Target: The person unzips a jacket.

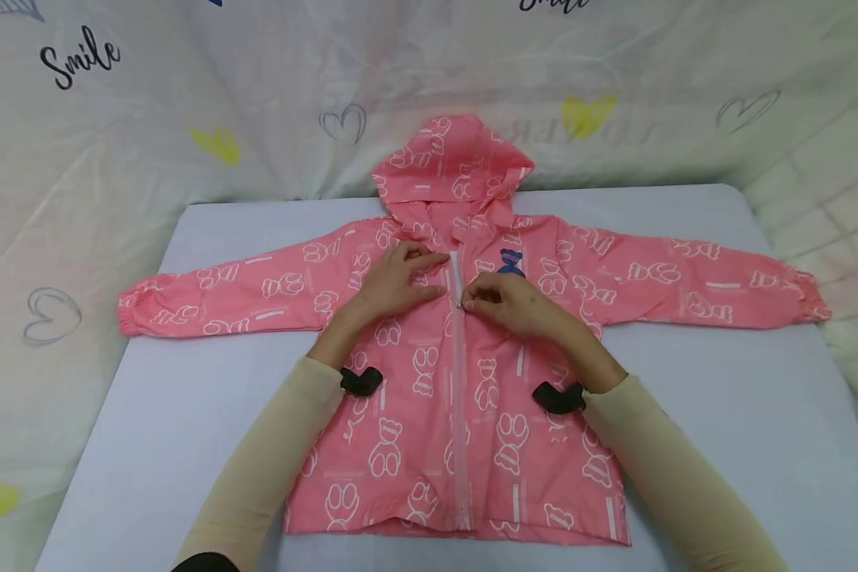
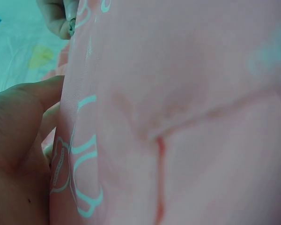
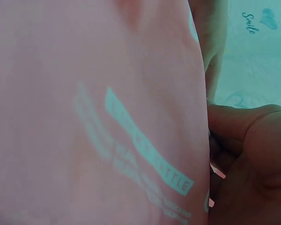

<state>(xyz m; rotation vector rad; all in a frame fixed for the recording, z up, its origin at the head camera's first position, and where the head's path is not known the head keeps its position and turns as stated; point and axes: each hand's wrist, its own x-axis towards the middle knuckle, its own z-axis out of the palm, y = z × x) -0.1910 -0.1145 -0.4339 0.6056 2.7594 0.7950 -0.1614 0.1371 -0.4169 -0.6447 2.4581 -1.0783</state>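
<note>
A pink hooded jacket (image 1: 415, 429) with white bear outlines lies spread out, front up. My right hand (image 1: 511, 303) pinches the zipper pull (image 1: 460, 304) on the upper chest. Below the pull, the pale zipper (image 1: 461, 413) runs joined down to the hem; above it, a short stretch parts slightly. My left hand (image 1: 403, 282) rests on the other side of the zipper, thumb and forefinger apart and pointing at it. In the left wrist view, pink fabric fills most of the picture, with the left hand (image 2: 18, 126) at its edge. The right wrist view shows the right hand (image 3: 257, 150) partly behind fabric.
The jacket lies on a white table (image 1: 186, 445), both sleeves stretched out sideways. Its hood (image 1: 454, 159) reaches past the far table edge, against a pale printed curtain (image 1: 272, 79). A blue bear patch (image 1: 511, 260) sits on the chest near the right hand.
</note>
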